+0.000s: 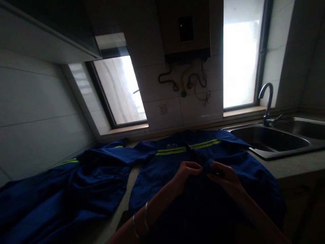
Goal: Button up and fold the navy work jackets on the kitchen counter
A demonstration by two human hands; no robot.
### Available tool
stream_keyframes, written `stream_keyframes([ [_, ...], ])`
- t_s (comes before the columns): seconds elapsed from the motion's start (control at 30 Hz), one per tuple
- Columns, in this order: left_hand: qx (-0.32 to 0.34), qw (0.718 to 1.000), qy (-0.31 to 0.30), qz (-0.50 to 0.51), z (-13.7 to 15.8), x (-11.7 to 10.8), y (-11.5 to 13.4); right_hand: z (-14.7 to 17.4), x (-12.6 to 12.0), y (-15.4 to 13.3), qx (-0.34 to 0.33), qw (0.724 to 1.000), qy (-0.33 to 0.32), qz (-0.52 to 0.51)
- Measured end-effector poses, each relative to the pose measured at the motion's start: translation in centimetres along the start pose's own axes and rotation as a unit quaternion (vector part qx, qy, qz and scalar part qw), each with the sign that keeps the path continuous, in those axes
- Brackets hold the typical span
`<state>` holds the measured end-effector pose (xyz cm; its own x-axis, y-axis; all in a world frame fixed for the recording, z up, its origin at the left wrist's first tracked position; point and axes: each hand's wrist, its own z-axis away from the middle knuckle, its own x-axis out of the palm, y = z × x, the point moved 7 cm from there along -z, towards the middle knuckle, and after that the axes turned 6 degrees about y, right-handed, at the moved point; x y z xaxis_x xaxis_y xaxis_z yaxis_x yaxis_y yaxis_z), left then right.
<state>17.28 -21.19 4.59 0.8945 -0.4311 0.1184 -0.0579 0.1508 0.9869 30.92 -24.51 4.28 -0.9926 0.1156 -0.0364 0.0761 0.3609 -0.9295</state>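
A blue work jacket [157, 179] with yellow-green stripes across its chest lies spread on the counter, its collar toward the wall. My left hand [188, 171] pinches the jacket's front edge near the middle. Just to the right, my right hand [224, 174] is closed on the same front edge, with thumb and fingers curled around the cloth. The fingertips of both hands are close together. Dim light hides the exact bit of fabric between them. Another blue garment [99, 189] with similar stripes lies crumpled on the left.
A metal sink [269, 139] with a curved faucet [269, 101] stands on the right, and one jacket sleeve reaches its rim. A water heater [186, 30] with pipes hangs on the tiled wall between two windows. An overhead cabinet [50, 37] juts out at upper left.
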Motion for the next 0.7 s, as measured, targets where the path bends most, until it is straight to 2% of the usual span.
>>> stream_keyframes([
  [0.13, -0.039, 0.998, -0.011, 0.040, -0.5, 0.0, -0.9, -0.2, 0.2, 1.2, 0.011, 0.999, -0.018, -0.033],
  [0.33, -0.055, 0.997, -0.041, 0.022, -0.6, 0.3, -0.7, -0.2, 0.3, 3.0, 0.036, 0.995, -0.005, -0.095],
  [0.4, -0.037, 0.998, -0.059, -0.004, -0.4, 0.6, -0.3, -0.2, 0.5, 3.8, 0.064, 0.991, -0.001, -0.117],
  [0.47, 0.040, 0.996, -0.038, -0.075, -0.2, 0.6, 0.8, -0.3, 0.6, 4.6, 0.092, 0.984, 0.015, -0.149],
  [0.53, 0.175, 0.967, 0.014, -0.183, 0.4, 0.4, 2.5, -0.4, 0.7, 5.3, 0.114, 0.978, 0.037, -0.173],
  [0.6, 0.306, 0.905, 0.052, -0.290, 1.5, 0.8, 3.9, -0.5, 0.7, 5.6, 0.128, 0.974, 0.056, -0.179],
  [0.63, 0.351, 0.873, 0.055, -0.334, 1.9, 1.2, 4.2, -0.6, 0.8, 5.5, 0.133, 0.973, 0.059, -0.178],
  [0.7, 0.402, 0.819, 0.050, -0.406, 2.5, 1.9, 4.3, -0.5, 1.0, 5.0, 0.138, 0.972, 0.062, -0.179],
])
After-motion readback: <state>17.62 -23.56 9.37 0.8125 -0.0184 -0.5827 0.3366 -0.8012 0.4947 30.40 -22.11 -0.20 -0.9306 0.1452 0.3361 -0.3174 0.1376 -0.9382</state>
